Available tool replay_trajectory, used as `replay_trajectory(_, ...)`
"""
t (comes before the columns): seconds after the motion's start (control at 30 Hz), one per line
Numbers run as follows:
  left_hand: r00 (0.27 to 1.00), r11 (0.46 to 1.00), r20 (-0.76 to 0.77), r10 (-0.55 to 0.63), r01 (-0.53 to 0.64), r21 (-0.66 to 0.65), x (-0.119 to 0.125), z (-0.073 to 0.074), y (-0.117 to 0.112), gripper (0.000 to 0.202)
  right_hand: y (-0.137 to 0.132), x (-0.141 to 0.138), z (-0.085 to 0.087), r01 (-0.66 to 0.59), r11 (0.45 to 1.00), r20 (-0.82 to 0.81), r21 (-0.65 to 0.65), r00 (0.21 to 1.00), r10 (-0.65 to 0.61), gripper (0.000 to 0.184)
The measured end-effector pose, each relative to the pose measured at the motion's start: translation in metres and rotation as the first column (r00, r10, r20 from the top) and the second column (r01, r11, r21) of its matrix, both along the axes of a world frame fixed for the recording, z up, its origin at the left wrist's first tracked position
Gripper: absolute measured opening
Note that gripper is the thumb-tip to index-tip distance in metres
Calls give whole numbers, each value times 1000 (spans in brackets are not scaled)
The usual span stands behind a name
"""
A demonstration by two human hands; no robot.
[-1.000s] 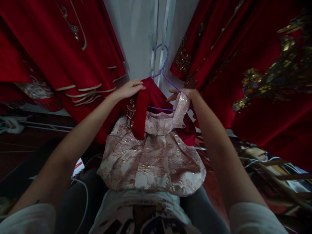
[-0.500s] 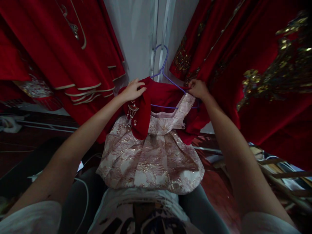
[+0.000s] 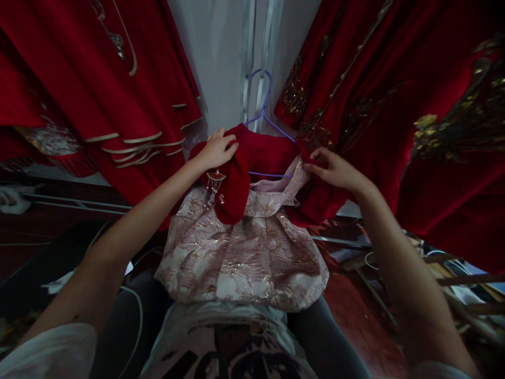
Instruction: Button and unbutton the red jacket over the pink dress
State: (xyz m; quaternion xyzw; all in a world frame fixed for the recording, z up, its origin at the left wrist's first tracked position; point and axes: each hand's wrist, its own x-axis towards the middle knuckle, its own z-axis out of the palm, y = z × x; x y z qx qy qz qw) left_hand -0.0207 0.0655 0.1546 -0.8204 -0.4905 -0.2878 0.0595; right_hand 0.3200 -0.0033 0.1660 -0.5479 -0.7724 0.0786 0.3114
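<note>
A purple hanger [image 3: 269, 89] hangs by its hook on a metal rail and carries a pale pink brocade dress [image 3: 252, 258] with a red jacket [image 3: 232, 197] over its shoulders. Beaded tassels decorate the jacket's left front. My left hand [image 3: 218, 150] is closed on the jacket at its left shoulder, thumb and fingers on the cloth. At the other shoulder my right hand [image 3: 329, 166] pinches the jacket's red edge beside the dress strap. The dress skirt spreads down toward my lap.
Red garments with cream trim [image 3: 150, 105] hang at the left. More red garments with gold sequins [image 3: 430, 131] hang at the right. A metal rail [image 3: 248, 58] runs up the middle. Wooden bars [image 3: 469, 279] and assorted items stand at the lower right.
My right hand has moved down and a little right along the jacket's shoulder, and the red cloth there now covers more of the hanger's arm. The left hand has hardly moved.
</note>
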Motion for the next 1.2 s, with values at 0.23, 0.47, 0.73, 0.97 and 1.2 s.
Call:
replay_trajectory(0.23,999,999,-32,41,-40,37,7,-8,-7,30,41,-87,-42,118,986,-502,118,864,-43,23)
replay_trajectory(0.47,998,996,-21,57,-56,72,7,-6,-14,31,38,-149,-47,-224,974,-599,41,775,203,22)
replay_trajectory(0.73,996,995,-83,-42,49,91,39,-38,-72,23,24,-130,-59,-262,963,-550,71,795,257,14)
replay_trajectory(0.97,938,972,319,-137,189,-140,39,-60,-49,21,10,-135,-64,-391,916,-607,90,708,361,24)
replay_trajectory(1.2,579,874,798,-166,462,-154,37,-77,-49,33,-4,-129,-75,-465,885,-712,30,611,345,40)
